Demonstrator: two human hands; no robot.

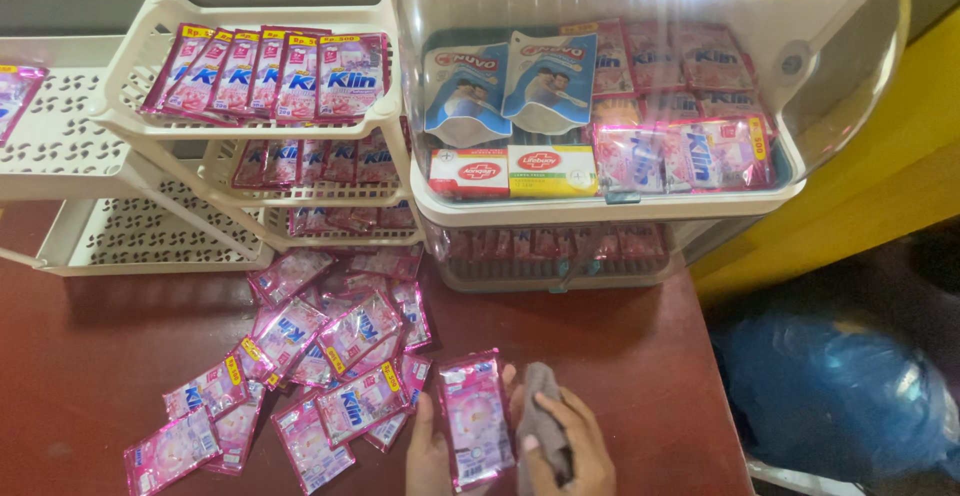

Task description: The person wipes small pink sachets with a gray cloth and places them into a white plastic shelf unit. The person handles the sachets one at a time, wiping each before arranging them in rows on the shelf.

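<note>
Pink glossy plastic sachet (pixel 477 418) lies lengthwise away from the person, its long axis running nearly upright in view, at the near edge of the dark red desk (pixel 90 356). The left hand (pixel 428 453) grips its lower left edge; the right hand (pixel 570 446) is closed around a crumpled grey cloth (pixel 541 418) just beside it. A loose heap of matching pink sachets (pixel 300 366) sprawls to the left. Behind stand a cream perforated plastic rack (pixel 150 86) with rows of pink sachets and a clear-domed storage box (pixel 640 86) holding blue pouches and red and yellow cartons.
</note>
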